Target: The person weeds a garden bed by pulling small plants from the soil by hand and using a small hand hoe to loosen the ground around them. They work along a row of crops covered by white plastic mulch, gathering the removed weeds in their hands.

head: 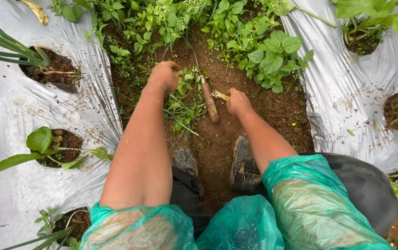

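Bare brown soil [217, 139] runs as a furrow between two beds covered in silver plastic mulch sheeting [13, 111], with planting holes cut in the sheets and weeds crowding the far end of the strip. A hand tool with a muddy wooden handle [209, 103] serves as the landmark: it lies in the middle of the furrow, its long axis running almost straight away from the person, thin metal shank pointing up toward the leafy weeds [268, 55]. The right hand [238, 102] sits just right of the handle, clenched on a short pale crosspiece that meets it, so this hand is nearest and already grasping the tool. The left hand [164, 76] is left of the handle and slightly farther up the furrow, closed in a fist on a clump of grassy weeds [185, 99] that spreads between it and the tool. Two muddy boots [243, 162] stand below the handle, and green plastic sleeves cover the upper arms.
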